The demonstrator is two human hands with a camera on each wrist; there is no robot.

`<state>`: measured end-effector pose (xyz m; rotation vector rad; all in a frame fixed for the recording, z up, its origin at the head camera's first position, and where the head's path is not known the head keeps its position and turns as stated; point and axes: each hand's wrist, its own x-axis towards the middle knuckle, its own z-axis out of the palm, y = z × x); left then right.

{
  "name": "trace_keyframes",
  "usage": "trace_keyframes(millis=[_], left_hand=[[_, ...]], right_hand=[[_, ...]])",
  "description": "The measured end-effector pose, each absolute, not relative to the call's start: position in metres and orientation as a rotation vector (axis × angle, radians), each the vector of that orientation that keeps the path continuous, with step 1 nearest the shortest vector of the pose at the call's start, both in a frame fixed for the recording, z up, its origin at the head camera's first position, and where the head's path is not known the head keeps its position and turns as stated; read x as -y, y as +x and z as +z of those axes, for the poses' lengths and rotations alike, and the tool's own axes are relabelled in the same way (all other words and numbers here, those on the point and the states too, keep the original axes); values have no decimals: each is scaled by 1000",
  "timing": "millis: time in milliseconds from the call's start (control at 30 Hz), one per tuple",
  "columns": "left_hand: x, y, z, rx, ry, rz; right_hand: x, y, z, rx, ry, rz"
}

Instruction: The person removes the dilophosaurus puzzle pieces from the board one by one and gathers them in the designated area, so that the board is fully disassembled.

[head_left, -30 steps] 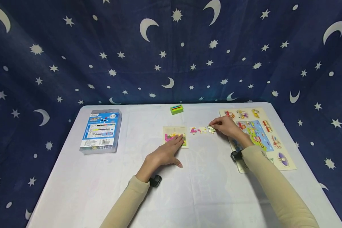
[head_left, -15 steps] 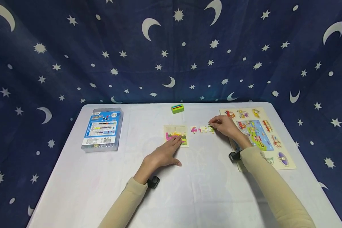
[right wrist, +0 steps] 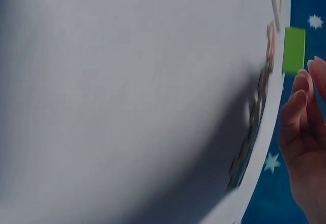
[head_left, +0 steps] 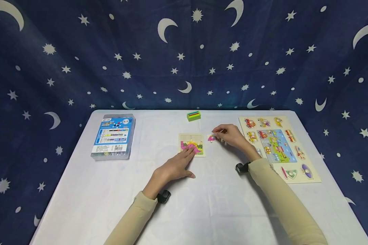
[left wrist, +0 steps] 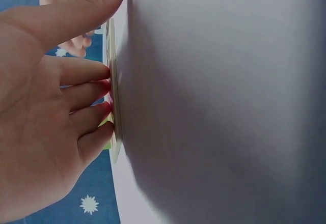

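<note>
My left hand (head_left: 173,166) lies with straight fingers on the small wooden jigsaw tray (head_left: 204,146). Pink and green pieces fill its lower part; the upper part shows bare wood. In the left wrist view the fingertips (left wrist: 108,86) press on the tray's top, thumb spread apart. My right hand (head_left: 232,136) hovers just right of the tray, over a row of loose jigsaw pieces (right wrist: 254,113). Of that row, the piece with a pink umbrella (head_left: 211,138) shows in the head view; the hand covers most others. Its fingers are loosely bent, with nothing visible between them.
A green block (head_left: 193,116) with coloured stripes stands at the back of the white-covered table (head_left: 208,211). To the left lies a clear plastic case (head_left: 112,137) with a blue label. A large knobbed picture puzzle board (head_left: 303,170) is on the right.
My right hand has left the right end of the row, where a piece was joined up to the others, and moved left over the row. The left hand stays on the tray.
</note>
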<state>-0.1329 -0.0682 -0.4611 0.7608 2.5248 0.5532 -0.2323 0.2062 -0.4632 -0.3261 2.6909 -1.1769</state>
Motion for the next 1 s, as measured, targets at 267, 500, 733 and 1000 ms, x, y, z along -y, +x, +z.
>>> trace_keyframes(millis=[267, 500, 733, 1000], left_hand=[[71, -132, -459, -2535, 770, 561], [71, -133, -460, -2520, 767, 569], [72, -134, -463, -2513, 773, 562], [73, -134, -464, -2519, 780, 546]], right_hand=[[-171, -234, -469, -2619, -418, -1192], [-151, -238, -472, -2554, -505, -1197], [-135, -240, -474, -2519, -547, -1196], [-124, -243, -476, -2477, -599, -1122]])
